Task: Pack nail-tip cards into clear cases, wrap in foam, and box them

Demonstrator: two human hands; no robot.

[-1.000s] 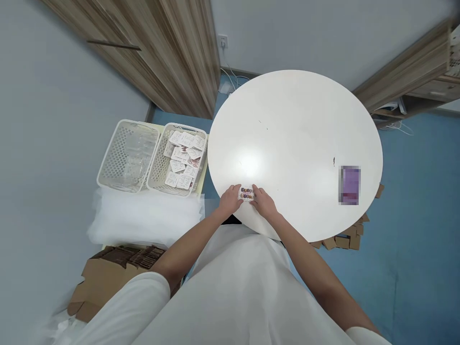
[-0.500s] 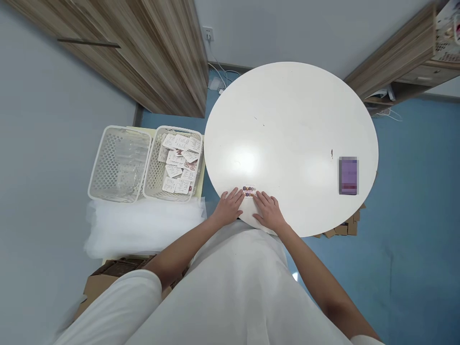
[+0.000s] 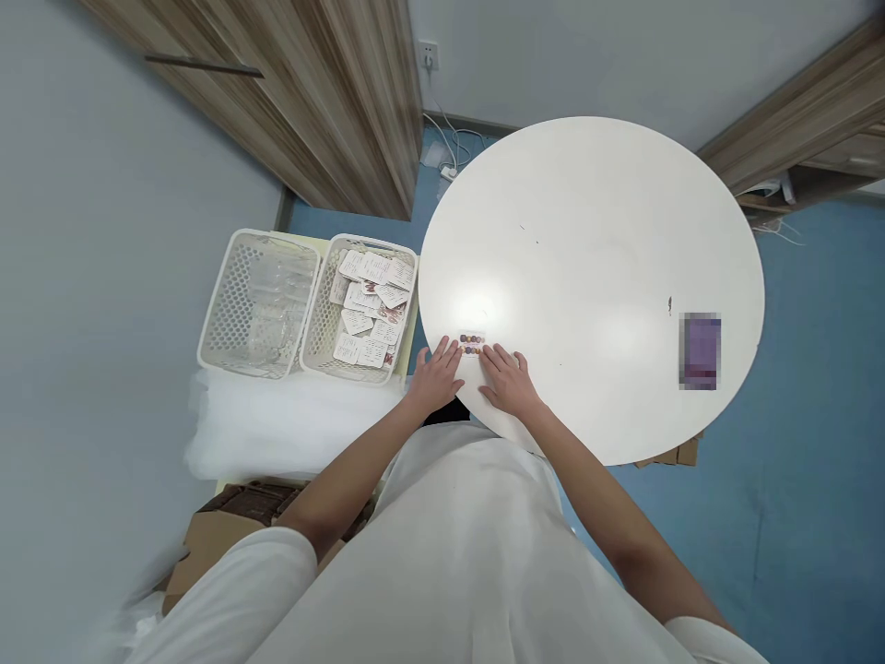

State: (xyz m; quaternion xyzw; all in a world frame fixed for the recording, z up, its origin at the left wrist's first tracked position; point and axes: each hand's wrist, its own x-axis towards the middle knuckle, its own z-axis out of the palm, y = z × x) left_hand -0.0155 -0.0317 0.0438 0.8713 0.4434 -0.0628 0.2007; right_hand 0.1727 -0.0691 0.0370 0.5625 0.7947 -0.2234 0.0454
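A small white card (image 3: 473, 339) printed with rows of coloured round shapes lies flat near the front left edge of the white oval table (image 3: 595, 203). Fingertips of my left hand (image 3: 435, 378) rest at the card's left side, fingers stretched out. From the right, my right hand (image 3: 510, 380) touches the card's lower right corner, its fingers also extended and lying flat. Neither hand is wrapped around anything. The card's lower part is partly covered by the fingers.
Left of the table stands a white basket (image 3: 312, 325) with many printed cards; beside it, another basket (image 3: 207, 337) holds clear plastic pieces. White translucent sheeting (image 3: 277, 424) lies in front of them. A blurred purple item (image 3: 702, 352) rests on the table's right side. Cardboard (image 3: 214, 544) sits lower left.
The view has shifted, so table and baskets appear further right. Both hands stay at the card with fingers extended; the card appears slightly further from my body.
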